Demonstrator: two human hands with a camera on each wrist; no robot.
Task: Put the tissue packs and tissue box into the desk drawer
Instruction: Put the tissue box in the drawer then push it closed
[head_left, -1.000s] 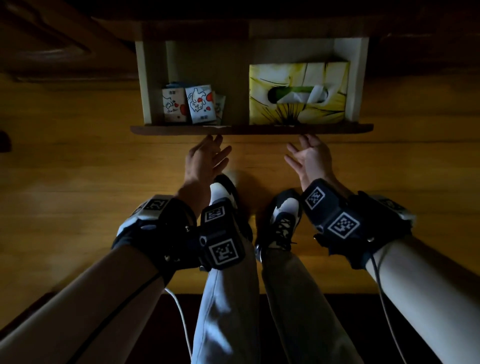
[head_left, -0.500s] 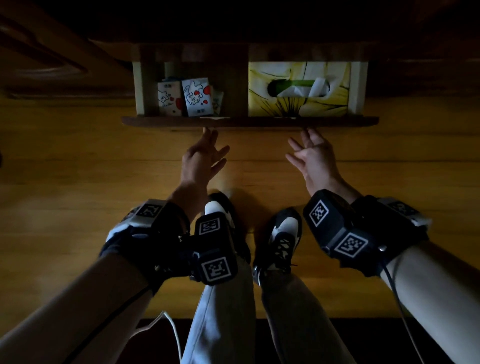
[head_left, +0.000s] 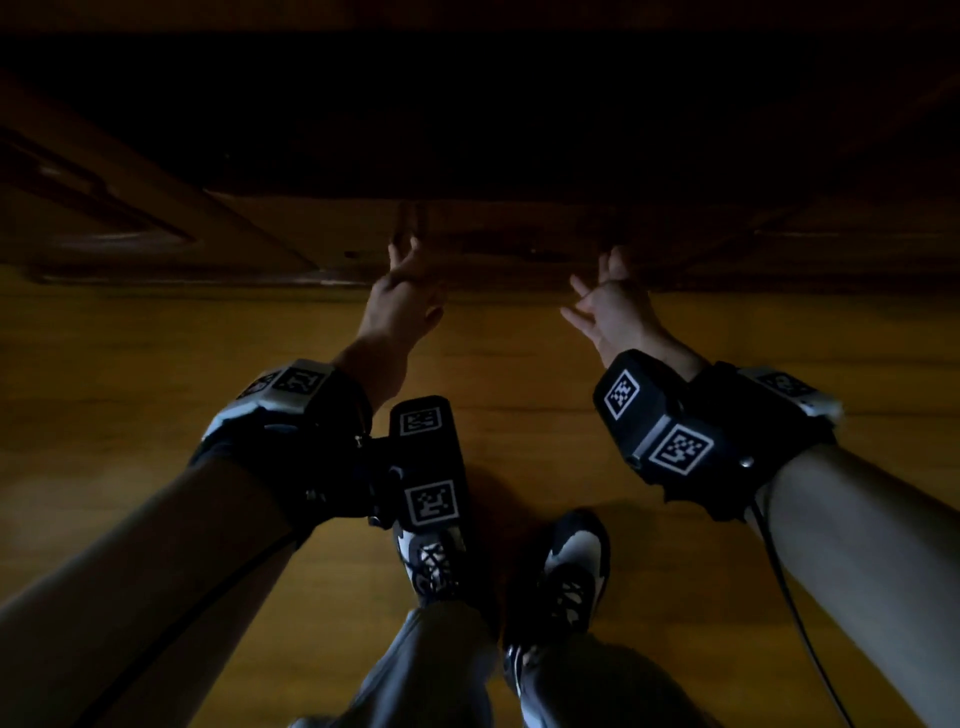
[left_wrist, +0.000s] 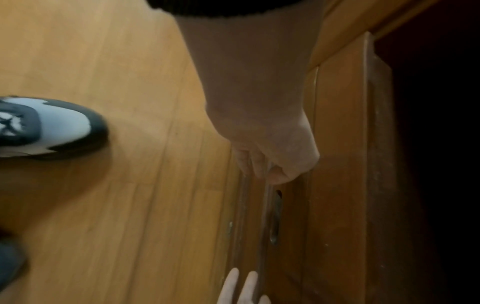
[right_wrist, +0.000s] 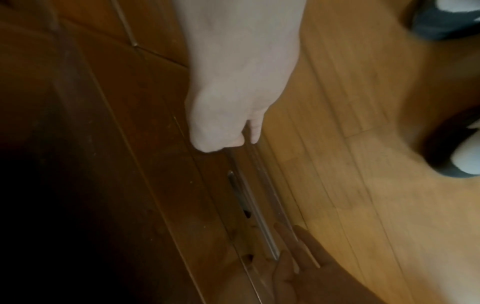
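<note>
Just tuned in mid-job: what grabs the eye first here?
Two outstretched hands, the left hand and the right hand, with fingers against the dark drawer front, centre top in the head view. Below, black-and-white sneakers stand on the wooden floor.

Two hands are seen: the left hand and the right hand, each with one marker-tagged wrist rig. One drawer front is counted, bearing one metal handle. Two black-and-white shoes are counted on the wooden floor, one left, one right. No tissue packs or box can be counted.
</note>
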